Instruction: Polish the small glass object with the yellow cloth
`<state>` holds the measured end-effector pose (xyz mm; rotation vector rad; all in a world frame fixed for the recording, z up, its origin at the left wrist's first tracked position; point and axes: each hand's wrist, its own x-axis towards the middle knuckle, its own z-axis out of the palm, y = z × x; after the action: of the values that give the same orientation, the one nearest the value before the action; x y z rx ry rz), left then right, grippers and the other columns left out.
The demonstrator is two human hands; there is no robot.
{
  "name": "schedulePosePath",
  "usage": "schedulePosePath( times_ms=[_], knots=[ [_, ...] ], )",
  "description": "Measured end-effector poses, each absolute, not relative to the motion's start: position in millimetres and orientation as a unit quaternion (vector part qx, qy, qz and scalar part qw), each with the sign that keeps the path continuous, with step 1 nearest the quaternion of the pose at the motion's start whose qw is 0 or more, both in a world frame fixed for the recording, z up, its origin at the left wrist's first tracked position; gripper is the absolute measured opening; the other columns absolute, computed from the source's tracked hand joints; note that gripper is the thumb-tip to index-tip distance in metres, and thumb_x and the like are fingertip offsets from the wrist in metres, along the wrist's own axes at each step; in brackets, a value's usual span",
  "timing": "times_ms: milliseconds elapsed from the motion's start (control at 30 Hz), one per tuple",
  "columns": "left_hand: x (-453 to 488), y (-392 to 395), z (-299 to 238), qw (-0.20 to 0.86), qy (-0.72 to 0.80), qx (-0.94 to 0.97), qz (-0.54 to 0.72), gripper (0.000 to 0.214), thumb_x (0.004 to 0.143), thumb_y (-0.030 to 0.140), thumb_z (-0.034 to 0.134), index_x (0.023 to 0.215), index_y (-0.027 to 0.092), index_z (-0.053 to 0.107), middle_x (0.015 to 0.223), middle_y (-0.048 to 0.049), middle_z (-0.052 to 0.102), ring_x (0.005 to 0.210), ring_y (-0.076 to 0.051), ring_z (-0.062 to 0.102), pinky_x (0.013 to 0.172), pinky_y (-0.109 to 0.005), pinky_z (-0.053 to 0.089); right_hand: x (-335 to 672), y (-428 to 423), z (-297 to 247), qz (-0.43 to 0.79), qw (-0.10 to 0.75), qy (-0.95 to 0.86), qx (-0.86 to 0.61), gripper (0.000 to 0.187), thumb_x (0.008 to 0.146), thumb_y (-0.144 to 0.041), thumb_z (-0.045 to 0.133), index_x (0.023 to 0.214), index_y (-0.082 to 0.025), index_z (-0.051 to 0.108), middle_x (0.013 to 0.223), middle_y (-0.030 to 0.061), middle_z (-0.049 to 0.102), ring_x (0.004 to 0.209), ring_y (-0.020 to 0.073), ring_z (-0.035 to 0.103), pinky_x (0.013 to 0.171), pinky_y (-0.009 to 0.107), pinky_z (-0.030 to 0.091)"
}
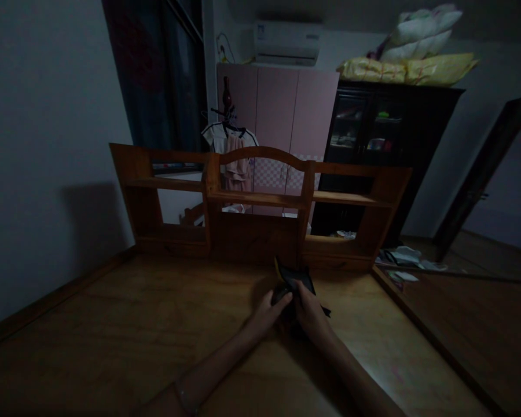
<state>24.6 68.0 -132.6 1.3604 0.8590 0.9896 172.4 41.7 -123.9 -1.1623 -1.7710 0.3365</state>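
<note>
The dark packet (296,282) is held by both hands low over the wooden counter (134,324), near its far edge and slightly right of the middle. A thin bracelet (183,397) is worn on the left wrist. The left hand (267,314) is closed on the packet's lower left side, its fingers (285,298) pressed onto it. The right hand (311,314) is wrapped about the right side, though the exact grip is lost in the dimness. Just behind, a wooden shelf unit (260,200) is set along the counter's back edge. Farther off, a pink wardrobe (295,110) and a dark cabinet (373,127) are seen, with bedding (408,66) piled on the cabinet.
</note>
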Motion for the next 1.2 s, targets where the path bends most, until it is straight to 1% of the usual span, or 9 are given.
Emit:
schedulePosePath(
  times_ms=[67, 167, 300, 400, 533, 733, 833, 1033, 1200],
  knots=[
    [26.8, 70.6, -136.7, 0.645, 0.347, 0.556, 0.393, 0.055, 0.076, 0.059, 0.063, 0.103, 0.011, 0.059, 0.082, -0.0083, 0.069, 0.061, -0.017, 0.064, 0.051, -0.023, 0.05, 174.0, 42.3, -126.5, 0.132, 0.463, -0.727, -0.49, 0.03, 0.094, -0.018, 0.035, 0.119, -0.018, 0.051, 0.104, 0.009, 0.066, 0.093, 0.019, 0.064, 0.077, 0.026, 0.049],
    [28.9, 75.8, -141.4, 0.702, 0.329, 0.521, 0.357, 0.057, 0.076, 0.061, 0.062, 0.101, 0.01, 0.06, 0.075, -0.0084, 0.069, 0.052, -0.016, 0.063, 0.042, -0.021, 0.046, 177.2, 42.9, -129.2, 0.11, 0.443, -0.719, -0.523, 0.028, 0.093, -0.018, 0.037, 0.115, -0.019, 0.055, 0.097, 0.0076, 0.068, 0.085, 0.0191, 0.066, 0.07, 0.025, 0.048],
    [27.3, 79.9, -139.0, 0.739, 0.332, 0.494, 0.316, 0.066, 0.077, 0.069, 0.053, 0.103, 0.009, 0.06, 0.077, -0.0117, 0.07, 0.052, -0.018, 0.065, 0.038, -0.021, 0.045, 181.4, 43.6, -129.6, 0.074, 0.417, -0.692, -0.584, 0.017, 0.091, -0.026, 0.047, 0.093, -0.02, 0.062, 0.075, 0.0035, 0.067, 0.065, 0.0184, 0.065, 0.054, 0.022, 0.041],
    [24.8, 80.3, -135.4, 0.75, 0.325, 0.49, 0.303, 0.069, 0.079, 0.072, 0.046, 0.102, 0.009, 0.062, 0.079, -0.0124, 0.07, 0.052, -0.019, 0.066, 0.039, -0.022, 0.045, 182.4, 44.6, -129.2, 0.047, 0.412, -0.672, -0.613, 0.015, 0.087, -0.028, 0.053, 0.083, -0.019, 0.064, 0.068, 0.0038, 0.067, 0.062, 0.0192, 0.064, 0.051, 0.023, 0.037],
    [22.3, 78.7, -130.3, 0.762, 0.32, 0.467, 0.315, 0.065, 0.08, 0.069, 0.049, 0.101, 0.009, 0.062, 0.076, -0.0111, 0.069, 0.052, -0.019, 0.065, 0.042, -0.026, 0.051, 180.3, 44.3, -128.5, 0.077, 0.438, -0.674, -0.59, 0.018, 0.087, -0.026, 0.052, 0.091, -0.019, 0.068, 0.079, 0.0058, 0.071, 0.07, 0.0204, 0.067, 0.058, 0.024, 0.042],
    [18.3, 73.7, -118.0, 0.771, 0.324, 0.421, 0.351, 0.058, 0.081, 0.061, 0.055, 0.112, 0.012, 0.06, 0.096, -0.0119, 0.07, 0.076, -0.022, 0.068, 0.054, -0.03, 0.058, 177.5, 45.9, -128.7, 0.127, 0.471, -0.678, -0.55, 0.024, 0.085, -0.027, 0.051, 0.098, -0.017, 0.069, 0.086, 0.0053, 0.071, 0.077, 0.0213, 0.067, 0.064, 0.026, 0.047],
    [18.1, 76.2, -119.0, 0.779, 0.326, 0.402, 0.353, 0.06, 0.081, 0.062, 0.054, 0.114, 0.012, 0.059, 0.093, -0.013, 0.07, 0.072, -0.022, 0.068, 0.05, -0.031, 0.058, 177.4, 50.9, -130.1, 0.186, 0.49, -0.656, -0.543, 0.025, 0.082, -0.025, 0.052, 0.098, -0.016, 0.068, 0.088, 0.005, 0.071, 0.08, 0.0215, 0.066, 0.068, 0.027, 0.049],
    [18.4, 81.1, -126.0, 0.772, 0.348, 0.4, 0.35, 0.069, 0.08, 0.069, 0.047, 0.114, 0.01, 0.059, 0.086, -0.0138, 0.071, 0.064, -0.023, 0.068, 0.045, -0.03, 0.056, 182.0, 58.3, -130.1, 0.364, 0.49, -0.617, -0.496, 0.04, 0.074, -0.022, 0.052, 0.112, -0.016, 0.061, 0.101, 0.0053, 0.07, 0.089, 0.0215, 0.066, 0.075, 0.029, 0.053],
    [17.2, 78.3, -123.6, 0.762, 0.365, 0.426, 0.323, 0.071, 0.08, 0.071, 0.044, 0.11, 0.009, 0.06, 0.074, -0.0108, 0.068, 0.054, -0.02, 0.065, 0.045, -0.031, 0.056, 183.5, 57.4, -129.2, 0.347, 0.467, -0.642, -0.5, 0.038, 0.074, -0.02, 0.05, 0.108, -0.016, 0.064, 0.098, 0.0054, 0.071, 0.089, 0.0219, 0.066, 0.075, 0.03, 0.053]
  ],
)
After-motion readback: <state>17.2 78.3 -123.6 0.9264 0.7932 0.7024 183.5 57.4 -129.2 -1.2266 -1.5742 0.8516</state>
